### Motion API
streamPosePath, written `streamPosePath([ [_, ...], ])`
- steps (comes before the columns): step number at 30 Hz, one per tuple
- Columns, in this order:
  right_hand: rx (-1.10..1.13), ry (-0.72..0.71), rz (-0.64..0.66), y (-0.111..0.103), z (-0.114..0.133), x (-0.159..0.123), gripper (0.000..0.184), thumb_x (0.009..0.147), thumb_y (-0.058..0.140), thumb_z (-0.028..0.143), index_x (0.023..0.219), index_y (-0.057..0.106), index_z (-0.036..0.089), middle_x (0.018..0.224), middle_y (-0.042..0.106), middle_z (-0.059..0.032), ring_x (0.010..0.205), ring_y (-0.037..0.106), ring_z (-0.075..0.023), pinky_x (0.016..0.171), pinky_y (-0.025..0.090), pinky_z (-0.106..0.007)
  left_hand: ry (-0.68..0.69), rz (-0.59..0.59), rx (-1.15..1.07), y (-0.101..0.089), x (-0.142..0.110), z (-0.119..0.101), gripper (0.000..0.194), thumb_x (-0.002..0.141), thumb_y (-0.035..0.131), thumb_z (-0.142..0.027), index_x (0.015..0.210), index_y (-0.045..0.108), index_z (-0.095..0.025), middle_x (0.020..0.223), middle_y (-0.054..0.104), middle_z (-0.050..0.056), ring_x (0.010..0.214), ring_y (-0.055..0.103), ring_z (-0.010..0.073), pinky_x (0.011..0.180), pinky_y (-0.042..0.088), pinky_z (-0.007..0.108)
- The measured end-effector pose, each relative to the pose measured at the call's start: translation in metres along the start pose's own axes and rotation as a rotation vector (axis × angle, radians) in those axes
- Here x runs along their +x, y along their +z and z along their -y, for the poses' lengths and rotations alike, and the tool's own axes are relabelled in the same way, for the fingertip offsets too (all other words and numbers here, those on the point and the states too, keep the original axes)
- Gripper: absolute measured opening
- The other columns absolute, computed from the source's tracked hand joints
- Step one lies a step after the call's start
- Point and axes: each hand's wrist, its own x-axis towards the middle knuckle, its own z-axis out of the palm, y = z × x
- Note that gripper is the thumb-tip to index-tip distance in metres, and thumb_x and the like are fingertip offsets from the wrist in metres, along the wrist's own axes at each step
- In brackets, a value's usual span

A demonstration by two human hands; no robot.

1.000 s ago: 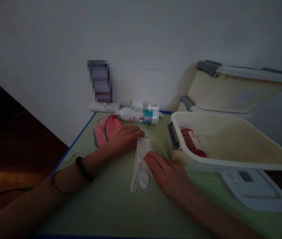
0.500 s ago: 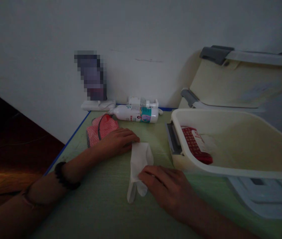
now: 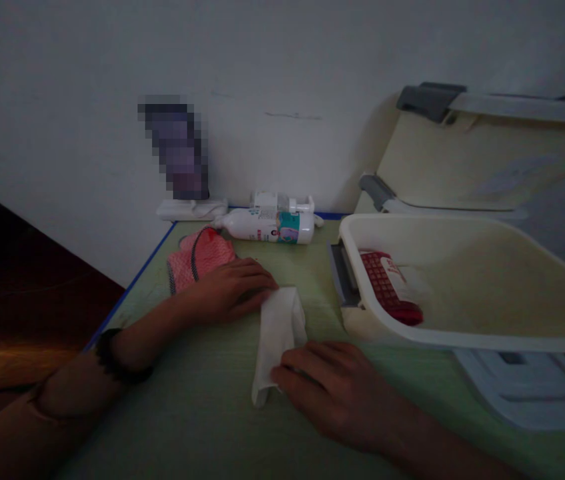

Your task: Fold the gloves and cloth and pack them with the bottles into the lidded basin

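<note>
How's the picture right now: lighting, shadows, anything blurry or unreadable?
Head view: dim, with the green table darkest near the bottom edge; soft shadow on the wall left of the raised lid. Head view again: left hand, right hand and white glove look slightly soft; small print on the front white bottle is unreadable; the upright dark shape is pixelated.

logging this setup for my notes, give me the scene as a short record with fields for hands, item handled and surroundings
item: thin white glove, on the flat green tabletop
left hand: fingertips at the glove's far left corner
right hand: thumb and fingers pinching its near end
beyond left hand: crumpled pinkish-red cloth with dark edging
far edge: white cylindrical plastic bottle, on its side
right side: cream plastic bin, lid raised, red checked packet inside
</note>
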Motion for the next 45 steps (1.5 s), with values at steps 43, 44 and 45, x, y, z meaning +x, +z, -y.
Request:
streamPosePath([
  [43, 0.514, 0.699, -0.190, 0.030, -0.022, 0.022, 0.068, 0.085, 0.050, 0.030, 0.140, 0.014, 0.014, 0.126, 0.051, -0.0201, 0.113, 0.053, -0.0266, 0.091, 0.044, -0.048, -0.313, -0.324, -0.785, 0.020, 0.003, -0.006, 0.023, 0.080, 0.060, -0.028, 0.095, 0.046, -0.019, 0.087, 0.058, 0.001, 0.079, 0.061, 0.0138, 0.064, 0.051, 0.025],
  [44, 0.568, 0.721, -0.200, 0.030, -0.025, 0.025, 0.066, 0.084, 0.052, 0.028, 0.139, 0.017, 0.014, 0.118, 0.058, -0.0174, 0.105, 0.058, -0.0250, 0.086, 0.047, -0.046, -0.323, -0.330, -0.809, 0.019, 0.003, -0.007, 0.022, 0.079, 0.060, -0.027, 0.094, 0.046, -0.019, 0.086, 0.058, 0.001, 0.077, 0.061, 0.0132, 0.062, 0.051, 0.024],
  [45, 0.616, 0.742, -0.209, 0.031, -0.027, 0.027, 0.064, 0.083, 0.053, 0.026, 0.138, 0.021, 0.015, 0.110, 0.062, -0.0146, 0.097, 0.061, -0.0235, 0.082, 0.049, -0.044, -0.336, -0.333, -0.838, 0.019, 0.003, -0.008, 0.023, 0.079, 0.061, -0.027, 0.094, 0.045, -0.019, 0.086, 0.058, 0.001, 0.075, 0.061, 0.0128, 0.061, 0.051, 0.024],
])
